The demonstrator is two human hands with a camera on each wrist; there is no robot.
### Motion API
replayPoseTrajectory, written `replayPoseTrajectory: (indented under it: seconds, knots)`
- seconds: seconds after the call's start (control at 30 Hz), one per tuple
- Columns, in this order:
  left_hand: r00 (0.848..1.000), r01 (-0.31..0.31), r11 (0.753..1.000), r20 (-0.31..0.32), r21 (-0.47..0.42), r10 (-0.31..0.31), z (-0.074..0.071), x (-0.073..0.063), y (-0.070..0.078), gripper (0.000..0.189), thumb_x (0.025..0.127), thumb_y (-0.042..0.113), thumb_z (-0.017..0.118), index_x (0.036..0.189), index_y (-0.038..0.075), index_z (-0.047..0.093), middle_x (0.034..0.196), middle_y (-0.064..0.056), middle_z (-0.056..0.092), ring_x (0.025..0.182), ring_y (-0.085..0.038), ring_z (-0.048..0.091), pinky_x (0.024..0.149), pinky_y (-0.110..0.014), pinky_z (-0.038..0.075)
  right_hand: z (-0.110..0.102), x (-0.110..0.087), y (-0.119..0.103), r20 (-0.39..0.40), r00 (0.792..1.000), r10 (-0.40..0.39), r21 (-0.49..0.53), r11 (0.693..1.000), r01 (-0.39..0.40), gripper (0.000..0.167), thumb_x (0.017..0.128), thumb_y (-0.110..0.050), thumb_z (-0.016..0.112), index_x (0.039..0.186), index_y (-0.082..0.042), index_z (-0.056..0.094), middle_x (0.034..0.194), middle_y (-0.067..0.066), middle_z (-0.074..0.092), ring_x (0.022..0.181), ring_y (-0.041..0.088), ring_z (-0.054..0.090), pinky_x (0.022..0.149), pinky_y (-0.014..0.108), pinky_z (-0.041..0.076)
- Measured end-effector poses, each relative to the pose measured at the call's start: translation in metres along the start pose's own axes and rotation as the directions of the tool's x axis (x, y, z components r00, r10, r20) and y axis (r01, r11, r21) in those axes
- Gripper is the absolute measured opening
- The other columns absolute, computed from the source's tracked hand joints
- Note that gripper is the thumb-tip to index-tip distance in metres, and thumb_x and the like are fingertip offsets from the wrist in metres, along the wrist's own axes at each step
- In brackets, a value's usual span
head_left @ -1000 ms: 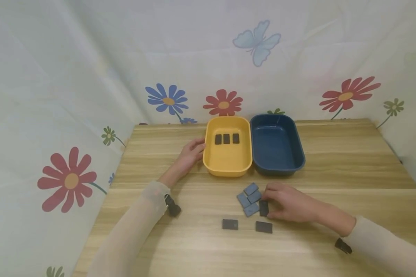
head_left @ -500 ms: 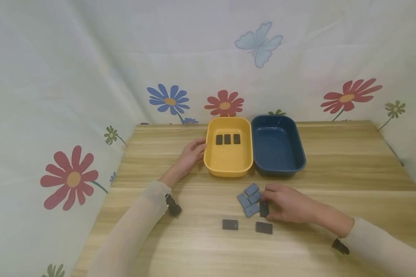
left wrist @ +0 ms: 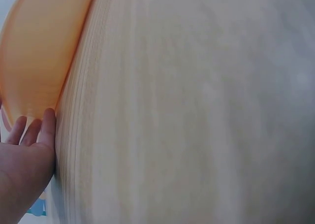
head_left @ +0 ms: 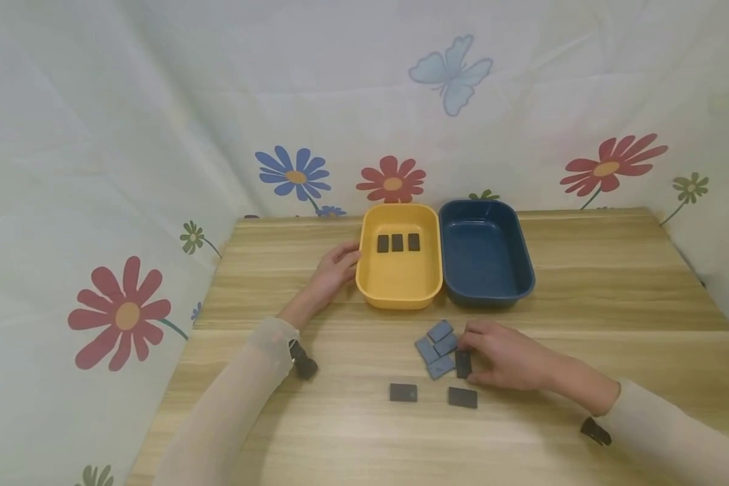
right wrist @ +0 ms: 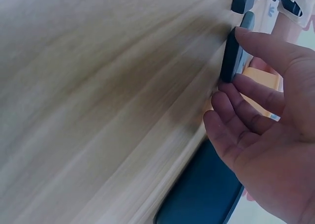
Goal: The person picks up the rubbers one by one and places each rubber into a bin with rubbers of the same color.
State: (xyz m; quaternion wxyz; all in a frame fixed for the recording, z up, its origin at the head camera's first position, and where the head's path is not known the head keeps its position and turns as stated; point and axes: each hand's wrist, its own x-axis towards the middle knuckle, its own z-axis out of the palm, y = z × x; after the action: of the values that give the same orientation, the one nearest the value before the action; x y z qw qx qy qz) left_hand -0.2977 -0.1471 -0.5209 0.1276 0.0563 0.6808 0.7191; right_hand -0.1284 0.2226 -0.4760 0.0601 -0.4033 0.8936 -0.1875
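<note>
My right hand pinches a black domino-like tile by its two ends, thumb at the near end and index finger at the far end. In the right wrist view the same tile stands between thumb and index finger, close to the tabletop. Touching or just left of it is a cluster of blue-grey tiles. My left hand rests its fingertips against the left wall of a yellow bin; in the left wrist view those fingers look extended. Three dark tiles lie in a row inside that bin.
A dark blue bin stands right beside the yellow one. Two more dark tiles lie nearer me, a left one and a right one. Behind the wooden table hangs a flower-printed curtain.
</note>
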Motion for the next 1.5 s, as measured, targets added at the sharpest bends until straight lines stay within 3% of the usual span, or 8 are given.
replayPoseTrajectory:
  seconds: [0.37, 0.57, 0.77, 0.93, 1.2, 1.5]
  knots:
    - [1.000, -0.009, 1.000, 0.002, 0.010, 0.009, 0.000, 0.000, 0.000, 0.048, 0.110, 0.025, 0.059, 0.151, 0.002, 0.052, 0.146, -0.017, 0.060, 0.129, -0.031, 0.064, 0.106, -0.037, 0.057, -0.006, 0.003, 0.002, 0.013, 0.999, -0.032, -0.002, 0.999, 0.032, 0.038, 0.079, -0.022, 0.090, 0.111, -0.011, 0.073, 0.104, -0.005, 0.062, 0.093, 0.007, 0.058, 0.083, 0.034, 0.060]
    - [1.000, -0.010, 1.000, 0.005, 0.003, 0.010, 0.002, 0.000, 0.000, 0.049, 0.110, 0.026, 0.061, 0.151, 0.001, 0.051, 0.146, -0.017, 0.059, 0.130, -0.032, 0.064, 0.106, -0.037, 0.057, -0.021, 0.011, -0.003, 0.021, 1.000, 0.014, 0.074, 0.997, -0.015, 0.035, 0.084, -0.025, 0.088, 0.114, -0.014, 0.073, 0.107, -0.010, 0.062, 0.096, 0.009, 0.060, 0.085, 0.032, 0.060]
    - [1.000, -0.015, 1.000, 0.005, -0.008, 0.015, 0.003, 0.002, 0.000, 0.048, 0.110, 0.024, 0.060, 0.151, 0.000, 0.051, 0.147, -0.018, 0.059, 0.130, -0.032, 0.063, 0.106, -0.037, 0.057, -0.037, 0.024, -0.009, -0.082, 0.996, -0.017, 0.156, 0.987, 0.030, 0.035, 0.085, -0.020, 0.089, 0.116, -0.010, 0.075, 0.105, -0.005, 0.064, 0.097, 0.018, 0.068, 0.085, 0.036, 0.064]
    - [1.000, -0.013, 1.000, 0.010, -0.006, 0.013, 0.003, 0.003, 0.000, 0.049, 0.110, 0.025, 0.060, 0.151, 0.000, 0.051, 0.147, -0.018, 0.059, 0.130, -0.032, 0.063, 0.106, -0.037, 0.057, -0.047, 0.042, -0.011, -0.155, 0.988, -0.023, 0.190, 0.980, 0.052, 0.037, 0.087, -0.021, 0.089, 0.120, -0.013, 0.075, 0.111, -0.007, 0.066, 0.100, 0.013, 0.068, 0.087, 0.040, 0.064]
    - [1.000, -0.005, 1.000, 0.014, -0.005, 0.005, 0.003, 0.004, 0.000, 0.050, 0.110, 0.025, 0.061, 0.151, 0.000, 0.051, 0.148, -0.018, 0.058, 0.131, -0.032, 0.063, 0.107, -0.036, 0.056, -0.049, 0.065, -0.003, -0.237, 0.971, 0.021, 0.267, 0.963, 0.044, 0.033, 0.088, -0.025, 0.089, 0.117, -0.017, 0.076, 0.102, -0.008, 0.066, 0.091, 0.009, 0.061, 0.078, 0.031, 0.058]
    - [1.000, -0.003, 1.000, -0.003, -0.010, 0.003, 0.000, 0.002, 0.000, 0.047, 0.110, 0.025, 0.060, 0.149, 0.000, 0.053, 0.146, -0.018, 0.059, 0.128, -0.032, 0.064, 0.106, -0.038, 0.057, -0.047, 0.098, -0.003, -0.269, 0.956, 0.115, 0.348, 0.937, -0.014, 0.039, 0.089, -0.027, 0.088, 0.120, -0.010, 0.074, 0.111, 0.007, 0.072, 0.100, 0.031, 0.067, 0.087, 0.052, 0.062]
